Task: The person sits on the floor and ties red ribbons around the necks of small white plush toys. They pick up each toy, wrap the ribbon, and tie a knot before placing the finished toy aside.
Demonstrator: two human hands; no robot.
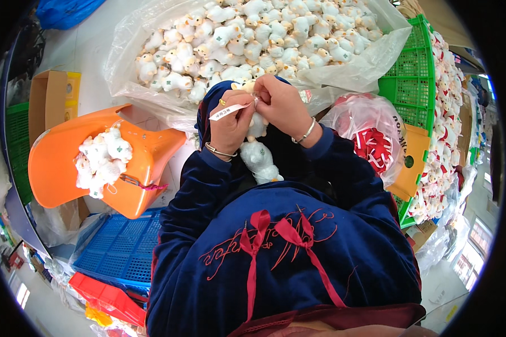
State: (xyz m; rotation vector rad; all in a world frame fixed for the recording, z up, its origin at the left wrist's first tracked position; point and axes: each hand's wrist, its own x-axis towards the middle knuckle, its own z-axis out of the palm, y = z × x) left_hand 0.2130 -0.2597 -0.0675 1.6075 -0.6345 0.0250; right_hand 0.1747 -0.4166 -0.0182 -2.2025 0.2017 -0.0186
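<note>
A small white plush toy (257,126) is in front of me, partly hidden by my fingers. My left hand (230,123) is closed at the toy's upper end, and a white printed ribbon (228,112) sticks out from its fingers to the left. My right hand (287,106) pinches close beside the left fingertips; what lies in that pinch is too small to make out. Just below, on my lap, lies a second white plush toy (259,161), touched by neither hand.
Ahead, a big clear plastic bag (354,76) is heaped with white plush toys. An orange stool (50,163) at left bears several more. At right are a bag of red ribbons (372,149) and a green crate (407,73). Blue (121,241) and red crates (109,297) stand lower left.
</note>
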